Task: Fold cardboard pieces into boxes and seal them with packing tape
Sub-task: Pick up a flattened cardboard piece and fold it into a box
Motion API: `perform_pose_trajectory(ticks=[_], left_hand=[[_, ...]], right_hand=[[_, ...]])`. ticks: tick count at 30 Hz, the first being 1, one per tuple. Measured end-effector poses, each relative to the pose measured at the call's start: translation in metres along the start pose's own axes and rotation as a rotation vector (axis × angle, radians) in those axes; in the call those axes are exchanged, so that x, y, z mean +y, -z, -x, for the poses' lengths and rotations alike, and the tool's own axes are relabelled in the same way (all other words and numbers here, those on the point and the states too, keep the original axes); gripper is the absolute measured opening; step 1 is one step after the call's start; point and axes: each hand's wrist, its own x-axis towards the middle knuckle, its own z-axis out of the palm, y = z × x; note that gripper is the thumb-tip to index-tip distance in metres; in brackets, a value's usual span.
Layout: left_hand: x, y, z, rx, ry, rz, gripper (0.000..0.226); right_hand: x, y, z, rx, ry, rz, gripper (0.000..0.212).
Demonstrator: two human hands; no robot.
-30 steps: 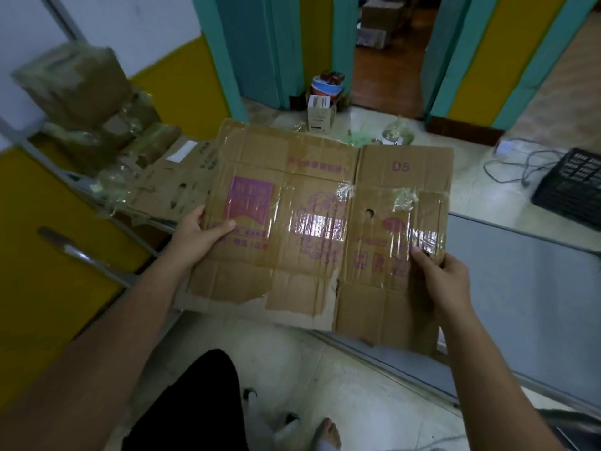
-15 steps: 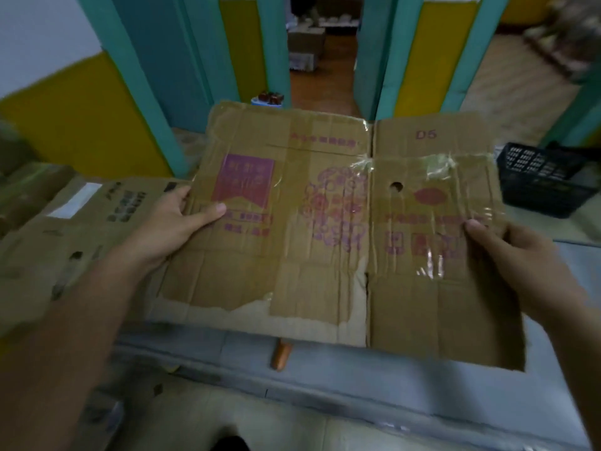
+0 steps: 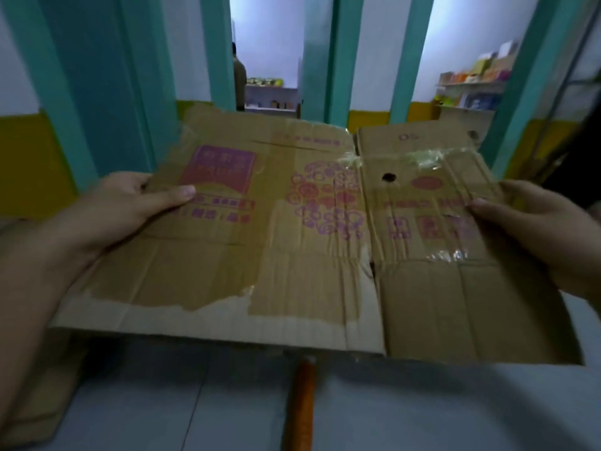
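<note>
Over grey table (image 3: pixel 422 411), cardboard (image 3: pixel 309 255) between left hand (image 3: pixel 130 206) and right hand (image 3: pixel 536 229) (grips pinching its edges).

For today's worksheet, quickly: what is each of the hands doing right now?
Left hand: grips the left edge of the flattened cardboard box, thumb on top.
Right hand: grips its right edge.

The flattened cardboard (image 3: pixel 292 271) carries pink printed characters, but every one is too blurred to read.
</note>
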Motion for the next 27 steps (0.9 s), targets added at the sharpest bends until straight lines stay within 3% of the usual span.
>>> perform_pose_trajectory(ticks=[1, 4, 7, 9, 11, 14, 16, 18, 21, 24, 27], left_hand=[[0.002, 0.001, 0.004, -0.007, 0.018, -0.009, 0.046], [0.008, 0.008, 0.017, -0.069, 0.084, -0.022, 0.052], [0.014, 0.016, 0.033, -0.127, 0.150, 0.019, 0.059], [0.019, 0.022, 0.046, -0.155, 0.170, 0.038, 0.070], [0.021, 0.026, 0.058, -0.153, 0.188, 0.048, 0.068], [0.028, 0.031, 0.074, -0.164, 0.181, -0.004, 0.047], [0.033, 0.036, 0.082, -0.197, 0.176, -0.029, 0.055], [0.033, 0.038, 0.088, -0.251, 0.209, 0.091, 0.072], [0.035, 0.027, 0.102, -0.287, 0.228, 0.249, 0.057], [0.039, 0.015, 0.108, -0.261, 0.222, 0.251, 0.041], [0.037, 0.014, 0.105, -0.189, 0.201, 0.197, 0.048]], right_hand=[[-0.022, -0.014, 0.007, -0.025, -0.122, -0.004, 0.073], [-0.039, -0.010, 0.030, -0.086, -0.135, -0.019, 0.070], [-0.046, 0.000, 0.050, -0.131, -0.138, -0.069, 0.035], [-0.051, 0.008, 0.065, -0.149, -0.158, -0.110, 0.024], [-0.053, 0.021, 0.077, -0.155, -0.181, -0.157, 0.025], [-0.058, 0.040, 0.098, -0.140, -0.219, -0.227, 0.029], [-0.056, 0.053, 0.106, -0.158, -0.209, -0.261, 0.028], [-0.053, 0.060, 0.118, -0.189, -0.190, -0.273, 0.028], [-0.043, 0.066, 0.134, -0.174, -0.178, -0.284, 0.028], [-0.033, 0.071, 0.145, -0.144, -0.133, -0.282, 0.037], [-0.021, 0.080, 0.151, -0.195, -0.104, -0.356, 0.040]])
